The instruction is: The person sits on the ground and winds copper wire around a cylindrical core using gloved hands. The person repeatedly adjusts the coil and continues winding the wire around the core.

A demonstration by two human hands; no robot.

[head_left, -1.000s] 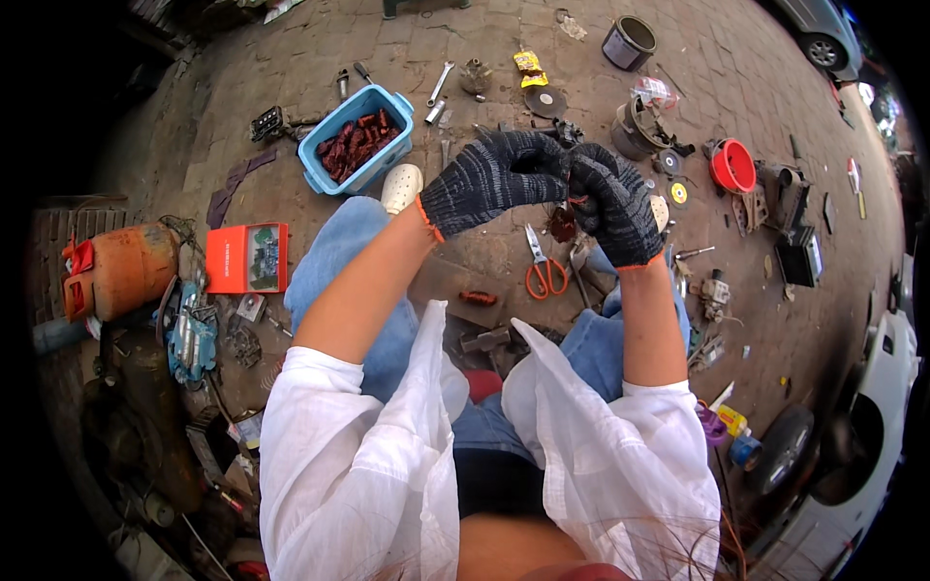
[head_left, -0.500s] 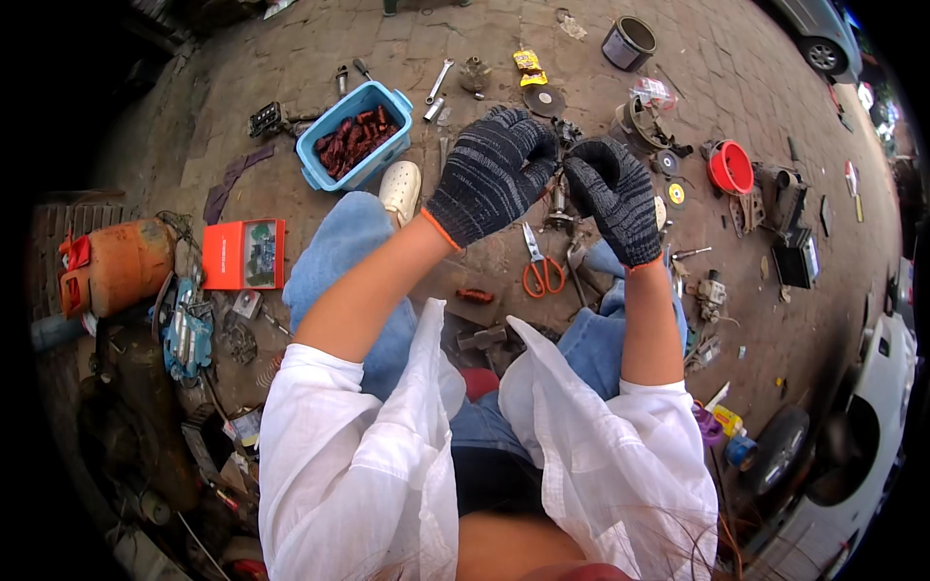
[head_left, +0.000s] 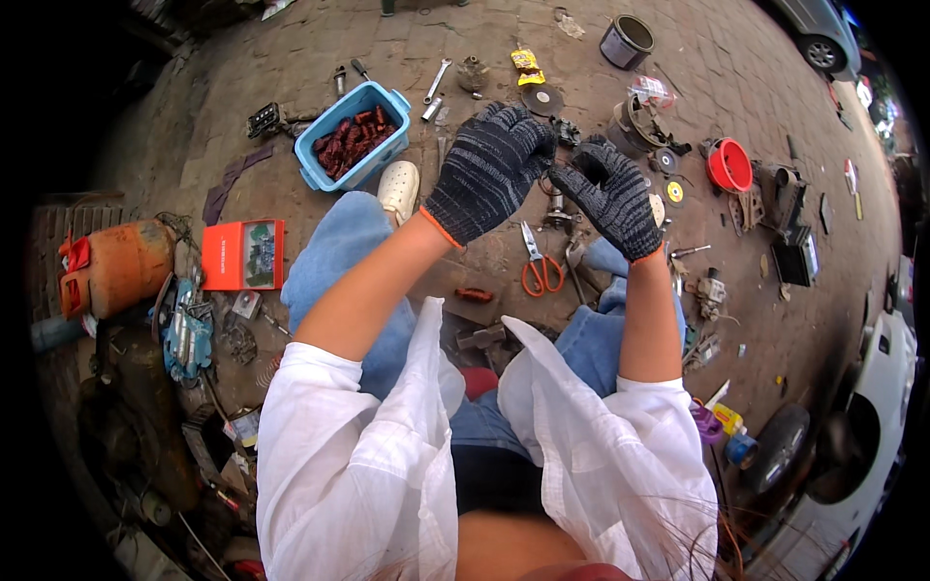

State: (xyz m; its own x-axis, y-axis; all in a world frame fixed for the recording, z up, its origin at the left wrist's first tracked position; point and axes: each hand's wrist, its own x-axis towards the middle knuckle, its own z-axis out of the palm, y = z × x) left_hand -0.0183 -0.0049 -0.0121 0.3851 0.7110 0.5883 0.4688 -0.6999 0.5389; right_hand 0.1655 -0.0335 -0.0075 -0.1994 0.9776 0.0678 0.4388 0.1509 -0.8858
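Watching remotely, I judge the dark-red pieces (head_left: pixel 356 145) heaped in the blue tub (head_left: pixel 380 163) done, the loose piece (head_left: pixel 474 294) outside it left over. Left hand (head_left: pixel 494 172) curled, right hand (head_left: pixel 614 196) half-curled beside it; any grip, I cannot tell.

I saw grey-flecked black knitted gloves (head_left: pixel 473 194), edged orange, on the left hand (head_left: pixel 494 167) and right hand (head_left: pixel 617 198); a white shirt (head_left: pixel 334 455), short in the sleeves (head_left: pixel 318 366), hung open over blue jeans (head_left: pixel 341 257), and one shoe (head_left: pixel 398 189) was pale and perforated
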